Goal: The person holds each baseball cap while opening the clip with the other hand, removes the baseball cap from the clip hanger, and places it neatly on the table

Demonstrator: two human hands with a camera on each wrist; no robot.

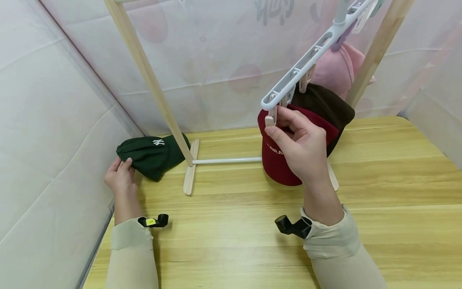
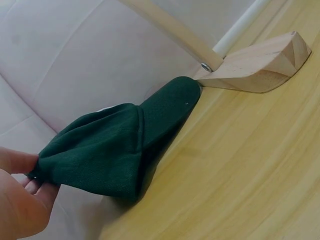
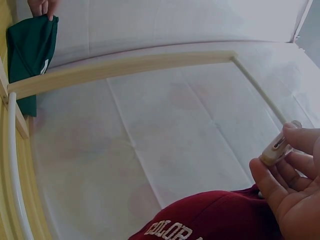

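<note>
A dark green cap (image 1: 151, 154) (image 2: 120, 150) (image 3: 27, 55) lies on the wooden table (image 1: 252, 224) at the left, beside the rack's foot. My left hand (image 1: 119, 174) (image 2: 20, 195) pinches its near edge. My right hand (image 1: 296, 140) (image 3: 287, 185) is raised and pinches a beige clip (image 1: 270, 119) (image 3: 279, 146) at the low end of a white hanger bar (image 1: 306, 60). A dark red cap (image 1: 278, 160) (image 3: 210, 220) with white letters hangs from that clip, partly hidden behind my right hand. A brown cap (image 1: 328, 104) and a pink cap (image 1: 337, 66) hang further up the bar.
A wooden rack stands on the table with slanted legs (image 1: 151, 80), a flat foot (image 1: 190, 168) (image 2: 255, 65) and a white cross rod (image 1: 227, 161). White padded walls (image 1: 54, 120) close in at the left and back. Bare tabletop lies in front of me.
</note>
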